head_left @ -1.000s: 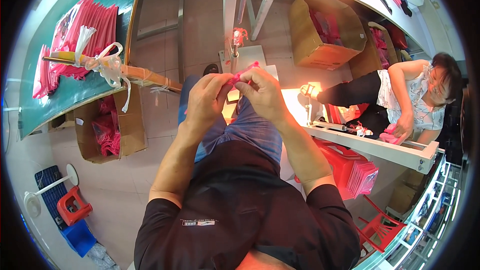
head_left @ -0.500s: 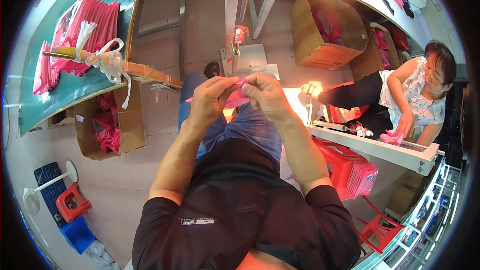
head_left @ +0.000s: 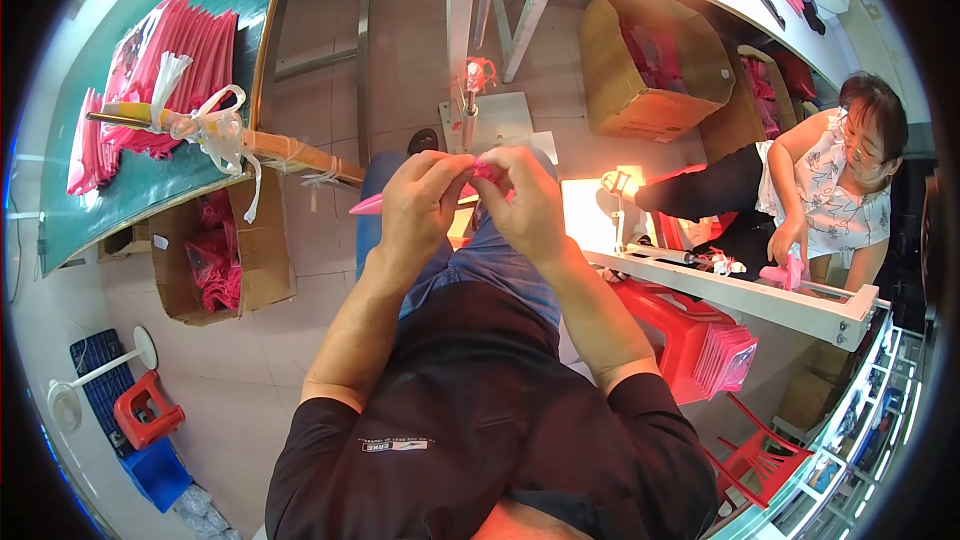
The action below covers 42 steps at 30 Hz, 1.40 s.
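Both my hands meet above my knees, closed on a pink piece that looks like thin plastic or cloth (head_left: 368,206); its exact kind is hidden by my fingers. My left hand (head_left: 422,198) pinches it from one side, and a pointed pink end sticks out past that hand to the left. My right hand (head_left: 522,198) grips the bunched part between thumb and fingers. Just beyond my fingertips stands a slim metal post (head_left: 469,110) with a red and white tangle (head_left: 478,74) on top.
At left, a green table (head_left: 60,202) bears stacked pink packets (head_left: 180,60); a wooden bar (head_left: 300,152) with white ties juts toward me. Cardboard boxes (head_left: 640,105) hold pink goods. To my right are a white rail (head_left: 740,296), a red stool (head_left: 660,335) and a seated co-worker (head_left: 830,180) handling something pink.
My hands have closed in around the pink piece, its bunched part less exposed now. Its pointed end reaches farther left. The co-worker's hand and pink item have shifted slightly.
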Tool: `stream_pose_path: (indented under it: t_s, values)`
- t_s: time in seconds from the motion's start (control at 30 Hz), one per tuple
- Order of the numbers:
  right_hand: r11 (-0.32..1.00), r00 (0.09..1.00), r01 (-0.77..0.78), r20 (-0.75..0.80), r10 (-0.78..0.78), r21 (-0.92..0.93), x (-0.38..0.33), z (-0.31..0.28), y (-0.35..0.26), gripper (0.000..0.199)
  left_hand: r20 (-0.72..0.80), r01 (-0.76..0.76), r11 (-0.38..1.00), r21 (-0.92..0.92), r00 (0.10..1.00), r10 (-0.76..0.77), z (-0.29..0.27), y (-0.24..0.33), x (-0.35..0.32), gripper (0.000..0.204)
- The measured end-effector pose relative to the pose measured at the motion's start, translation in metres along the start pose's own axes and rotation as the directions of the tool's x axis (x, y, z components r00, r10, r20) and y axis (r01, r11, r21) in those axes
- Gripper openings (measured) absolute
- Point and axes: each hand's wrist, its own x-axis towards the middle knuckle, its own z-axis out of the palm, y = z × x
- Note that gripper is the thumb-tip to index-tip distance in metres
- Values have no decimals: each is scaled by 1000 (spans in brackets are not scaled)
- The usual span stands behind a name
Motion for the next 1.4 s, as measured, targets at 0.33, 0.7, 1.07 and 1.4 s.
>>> stream_pose_path:
  t_s: [0.33, 0.7, 1.07, 1.4]
  values:
    - [967, 996, -81, 59, 69, 240, 2, -5, 8, 7, 74, 27, 1000, 12, 997, -28, -2, 12, 2, 15]
    - [920, 979, -202, 73, 189, 336, 5, -7, -10, 11, -36, -40, 998, 56, 998, 42, 3, 9, -4, 11]
    - [799, 906, -421, 152, 395, 430, 10, -15, -7, 14, -136, 104, 984, -145, 983, -123, -7, 16, 0, 13]
    - [857, 966, -248, 182, 184, 451, 9, -10, -10, 10, -43, 39, 985, -168, 998, -47, -9, 14, -1, 13]
